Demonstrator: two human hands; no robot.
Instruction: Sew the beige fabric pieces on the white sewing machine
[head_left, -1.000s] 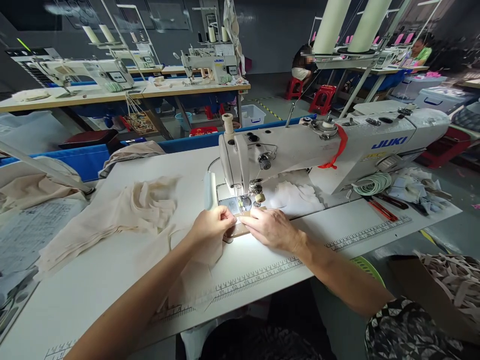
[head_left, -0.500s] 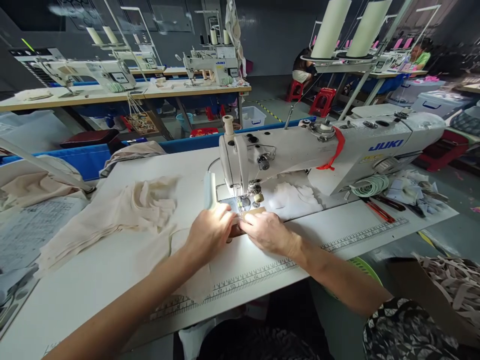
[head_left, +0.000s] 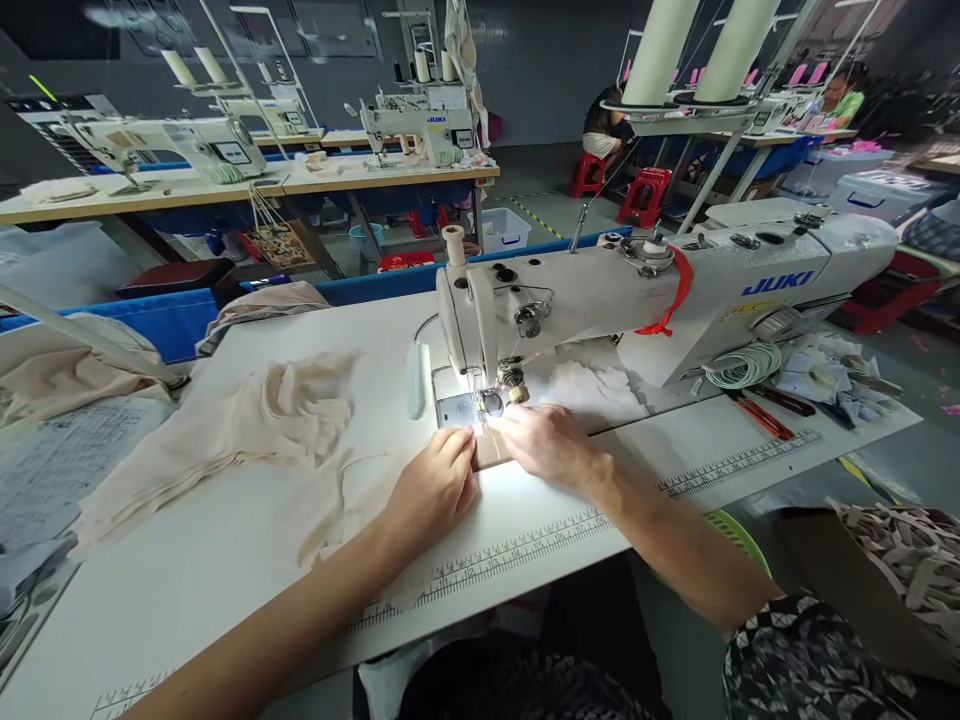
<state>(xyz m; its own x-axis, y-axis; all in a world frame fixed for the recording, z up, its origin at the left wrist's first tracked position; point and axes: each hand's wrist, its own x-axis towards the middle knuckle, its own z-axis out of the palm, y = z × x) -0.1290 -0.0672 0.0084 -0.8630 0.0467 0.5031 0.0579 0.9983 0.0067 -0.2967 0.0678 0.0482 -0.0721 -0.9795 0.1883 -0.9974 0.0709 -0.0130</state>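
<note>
Cream fabric piece (head_left: 420, 500) lies flat under my left hand (head_left: 435, 488), its fingers pressed together on the cloth just before the JUKI sewing machine (head_left: 637, 300). My right hand (head_left: 551, 445) pinches a tan strip (head_left: 493, 448) at the presser foot (head_left: 480, 405). Bare white tabletop (head_left: 187, 570) stretches left toward its near edge; loose cream fabric pile (head_left: 247, 420) lies well apart.

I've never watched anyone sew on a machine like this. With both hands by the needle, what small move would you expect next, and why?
Probably a gentle push of the beige fabric piece forward under the presser foot. The left hand presses flat on it in front of the needle, the right hand rests on its right edge, and its front end already lies at the foot, so it looks lined up for stitching.
</note>
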